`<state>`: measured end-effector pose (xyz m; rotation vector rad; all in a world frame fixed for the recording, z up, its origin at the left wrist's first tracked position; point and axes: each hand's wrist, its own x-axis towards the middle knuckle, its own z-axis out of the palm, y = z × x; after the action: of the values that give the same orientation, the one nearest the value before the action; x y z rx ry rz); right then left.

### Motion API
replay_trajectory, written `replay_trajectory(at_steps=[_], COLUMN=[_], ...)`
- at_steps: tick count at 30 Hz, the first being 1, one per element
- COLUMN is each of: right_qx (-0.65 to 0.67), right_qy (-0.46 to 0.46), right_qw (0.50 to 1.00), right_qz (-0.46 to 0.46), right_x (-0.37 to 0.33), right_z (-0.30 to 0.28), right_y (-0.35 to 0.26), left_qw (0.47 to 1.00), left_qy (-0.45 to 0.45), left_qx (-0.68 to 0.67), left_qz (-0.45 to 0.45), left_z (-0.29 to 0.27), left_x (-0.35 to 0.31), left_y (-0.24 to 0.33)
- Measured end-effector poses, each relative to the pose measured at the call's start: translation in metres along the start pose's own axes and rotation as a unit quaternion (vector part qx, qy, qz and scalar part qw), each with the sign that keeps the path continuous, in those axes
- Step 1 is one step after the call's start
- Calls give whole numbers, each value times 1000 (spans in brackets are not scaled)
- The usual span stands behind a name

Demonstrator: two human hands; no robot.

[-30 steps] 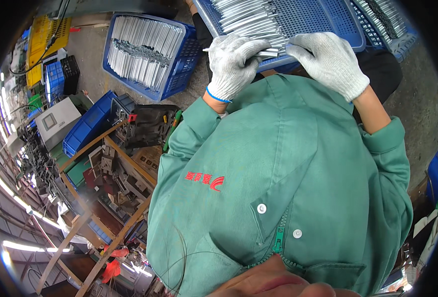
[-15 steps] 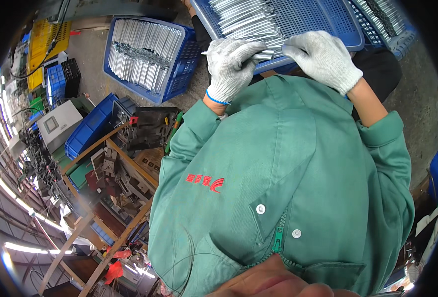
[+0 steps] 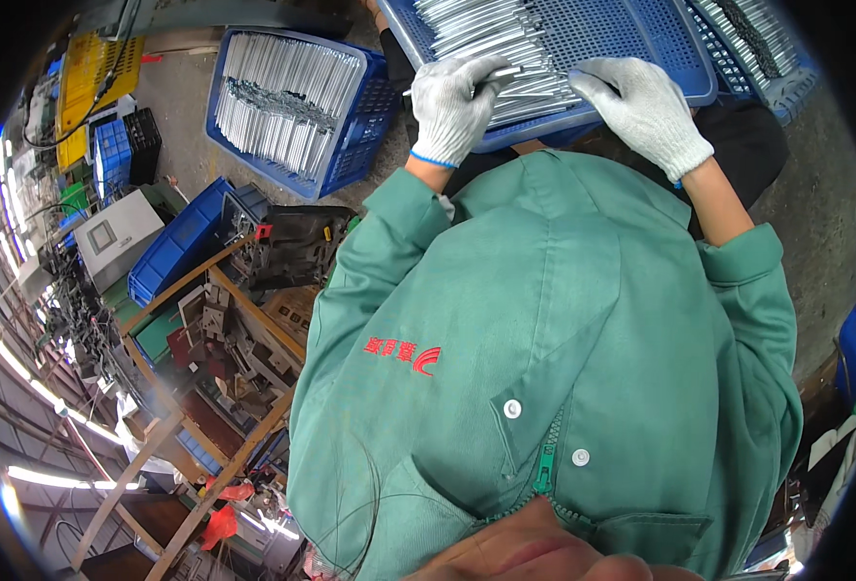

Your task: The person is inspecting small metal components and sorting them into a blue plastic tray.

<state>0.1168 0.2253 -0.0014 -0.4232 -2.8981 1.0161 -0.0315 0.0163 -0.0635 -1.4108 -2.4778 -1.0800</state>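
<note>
My left hand [image 3: 452, 108], in a white knit glove with a blue cuff edge, is closed around a thin silvery metal tube [image 3: 511, 72]. One end of the tube sticks out to the right of the fingers. To the right, my gloved right hand [image 3: 646, 114] is held over the near edge of a blue perforated crate [image 3: 631, 44], thumb stretched out to the left. No tube shows in it, and its fingertips are partly hidden. Many loose metal tubes [image 3: 491, 34] lie side by side in that crate, just beyond my left hand.
A blue crate [image 3: 365, 121] full of stacked tubes stands on the floor at left. Another crate with tubes [image 3: 752, 44] is at the far right. A wooden frame [image 3: 254, 320] with metal blocks, a blue bin [image 3: 178, 247] and a grey control box [image 3: 118, 237] are on the left.
My left hand has moved slightly up, farther over the crate, with the tube in it. My right hand has shifted slightly right, widening the gap to the tube's end.
</note>
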Motion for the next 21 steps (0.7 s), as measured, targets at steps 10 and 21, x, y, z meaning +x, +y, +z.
replay_trajectory(at_steps=[10,21], right_qx=[15,-48], right_qy=[-8,70], right_qw=[998,994], right_qz=[53,-72], right_x=[-14,-18], right_z=[-6,1], right_y=[1,5], left_qw=[986,987], left_qy=[-28,-139], left_qx=[164,-77], left_qz=[-12,-31], left_z=[50,-23], left_x=[7,9], left_y=[-53,8])
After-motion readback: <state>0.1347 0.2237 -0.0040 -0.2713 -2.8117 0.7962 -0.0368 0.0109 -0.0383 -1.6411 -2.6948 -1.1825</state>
